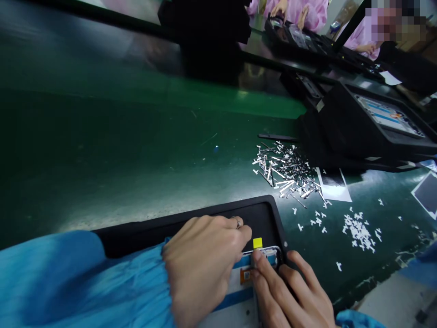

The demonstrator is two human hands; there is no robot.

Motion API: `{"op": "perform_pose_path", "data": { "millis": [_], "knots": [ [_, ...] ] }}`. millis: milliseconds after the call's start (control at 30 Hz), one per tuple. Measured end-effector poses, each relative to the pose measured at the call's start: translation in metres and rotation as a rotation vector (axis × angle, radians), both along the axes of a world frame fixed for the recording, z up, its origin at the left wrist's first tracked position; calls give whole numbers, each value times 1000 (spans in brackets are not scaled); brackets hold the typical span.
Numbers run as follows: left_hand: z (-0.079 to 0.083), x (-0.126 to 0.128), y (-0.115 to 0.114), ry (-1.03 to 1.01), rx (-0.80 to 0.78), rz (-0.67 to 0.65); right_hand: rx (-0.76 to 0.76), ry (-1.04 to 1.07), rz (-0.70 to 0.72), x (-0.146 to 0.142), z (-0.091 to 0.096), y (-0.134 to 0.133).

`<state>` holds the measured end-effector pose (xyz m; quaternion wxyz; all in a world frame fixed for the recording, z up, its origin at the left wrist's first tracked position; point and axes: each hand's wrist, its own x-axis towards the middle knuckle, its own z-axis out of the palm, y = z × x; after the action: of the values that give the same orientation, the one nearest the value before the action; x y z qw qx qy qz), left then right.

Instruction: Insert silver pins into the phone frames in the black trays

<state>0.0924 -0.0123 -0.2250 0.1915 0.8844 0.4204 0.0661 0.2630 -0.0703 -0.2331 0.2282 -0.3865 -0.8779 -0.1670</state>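
A flat white electronic panel (235, 314) with blue strips, perhaps the inside of a tablet or phone, lies in a black foam tray (266, 214) at the bottom centre. My left hand (205, 259), a ring on one finger, is curled closed over the panel's upper left part. Its fingertips are turned away, so what they pinch is hidden. My right hand (290, 291) rests with fingers apart at the panel's right edge, its fingertips touching the top corner. Between the hands show an orange label (246, 276) and a yellow tab (257, 243) at the top edge.
Right of the tray lie a heap of thin strips (290, 171) and a pile of small white pieces (359, 231). Dark tweezers (276, 136) lie behind the heap. Stacked black trays (362, 136) stand at right. People in pink sleeves (317, 16) work across the green table (119, 150).
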Motion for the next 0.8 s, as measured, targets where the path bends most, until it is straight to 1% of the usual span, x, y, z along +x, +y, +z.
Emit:
{"op": "perform_pose_path", "data": {
  "millis": [167,367,433,500,633,733,800],
  "knots": [
    [4,0,0,-39,-47,5,-32,-5,49,-3,2,3],
    [-1,-3,1,-68,-74,-11,-35,-10,78,-9,6,10],
    [-2,-3,2,-71,-51,-9,-46,-23,70,-11,6,10],
    [-3,-1,2,-80,10,5,-49,-29,60,-10,6,10],
    [3,5,0,-81,136,14,-98,-3,67,-4,6,6],
    [9,12,-1,-76,118,-55,-175,31,106,3,7,4],
    [11,19,-2,-111,80,-84,-184,74,76,7,6,3]
  ]
}}
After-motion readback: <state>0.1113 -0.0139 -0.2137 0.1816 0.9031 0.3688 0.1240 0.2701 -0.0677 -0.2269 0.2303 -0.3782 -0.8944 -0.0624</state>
